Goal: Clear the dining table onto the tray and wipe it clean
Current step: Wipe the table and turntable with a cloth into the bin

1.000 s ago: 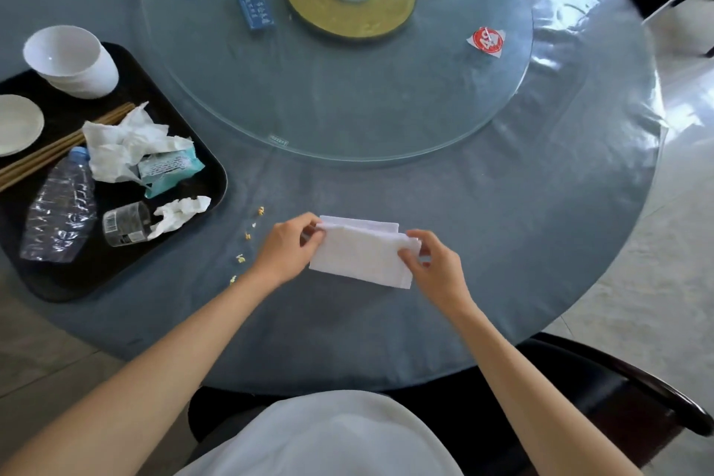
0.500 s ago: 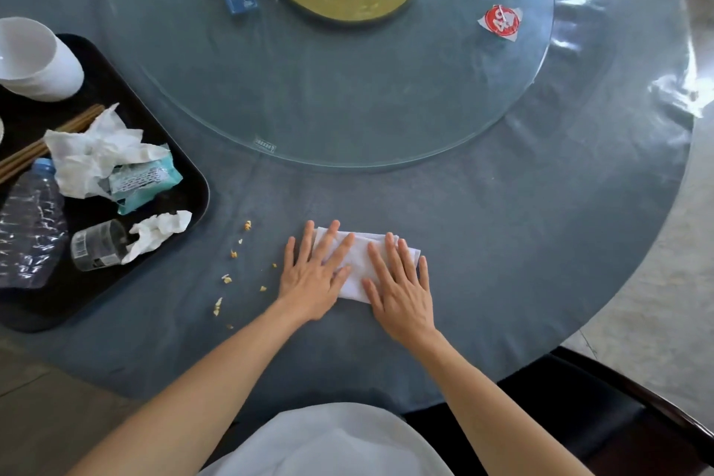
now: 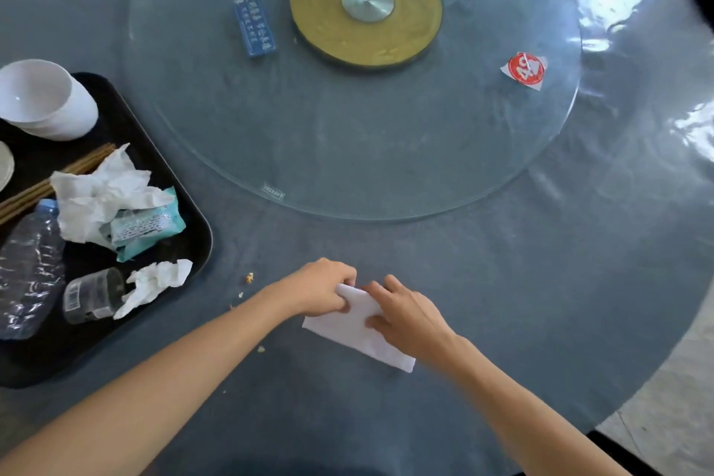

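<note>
A folded white cloth (image 3: 353,328) lies on the grey round table (image 3: 502,282) near its front edge. My left hand (image 3: 320,288) pinches the cloth's upper left corner. My right hand (image 3: 405,317) rests on top of the cloth with fingers curled on its fold. Small yellow crumbs (image 3: 249,277) lie on the table left of my hands. The black tray (image 3: 193,220) at the left holds white bowls (image 3: 42,100), chopsticks (image 3: 77,166), crumpled tissues (image 3: 100,193), a teal wipe packet (image 3: 147,224), a crushed plastic bottle (image 3: 27,270) and a small clear cup (image 3: 92,294).
A glass turntable (image 3: 347,147) with a gold hub (image 3: 365,6) fills the table's middle. On it lie a blue box (image 3: 254,26) and a red and white wrapper (image 3: 525,70). A pale floor (image 3: 664,398) shows at the lower right.
Both hands were pressed flat on the cloth half a second ago. Now they grip it, and the cloth lies turned at a slant, folded narrower.
</note>
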